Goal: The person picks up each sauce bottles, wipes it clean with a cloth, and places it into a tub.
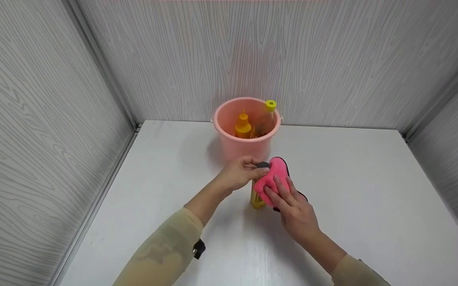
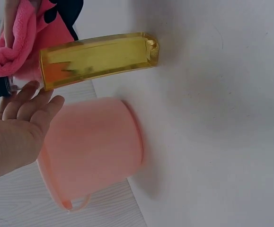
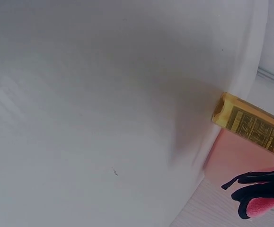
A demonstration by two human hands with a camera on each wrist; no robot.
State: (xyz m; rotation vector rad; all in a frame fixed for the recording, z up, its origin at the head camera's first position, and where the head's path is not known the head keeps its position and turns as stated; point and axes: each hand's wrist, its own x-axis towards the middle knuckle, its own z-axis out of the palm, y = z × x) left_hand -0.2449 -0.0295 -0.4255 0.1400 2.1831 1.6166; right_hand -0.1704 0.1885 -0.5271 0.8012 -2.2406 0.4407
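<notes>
My left hand (image 1: pixel 235 174) pinches the dark cap (image 1: pixel 263 164) of a square-sided bottle of yellow liquid (image 1: pixel 257 200), which hangs upright in front of the bucket. Against the bottle's neck and upper side, my right hand (image 1: pixel 298 216) presses a fluffy pink cloth (image 1: pixel 278 172) with a black edge, its fingers curled over the folds. In the left wrist view the lower part of the bottle (image 2: pixel 103 56) shows bare below the cloth (image 2: pixel 25 42). The right wrist view shows a printed label (image 3: pixel 257 130) on another face. The cloth hides the bottle's upper part.
Behind the hands a pink bucket (image 1: pixel 245 149) stands on the white table (image 1: pixel 352 178) near the back wall. Inside it are an orange squeeze bottle (image 1: pixel 243 127) and a clear bottle with a yellow cap (image 1: pixel 270 105). Wood-grain panels (image 1: pixel 46 99) enclose the table.
</notes>
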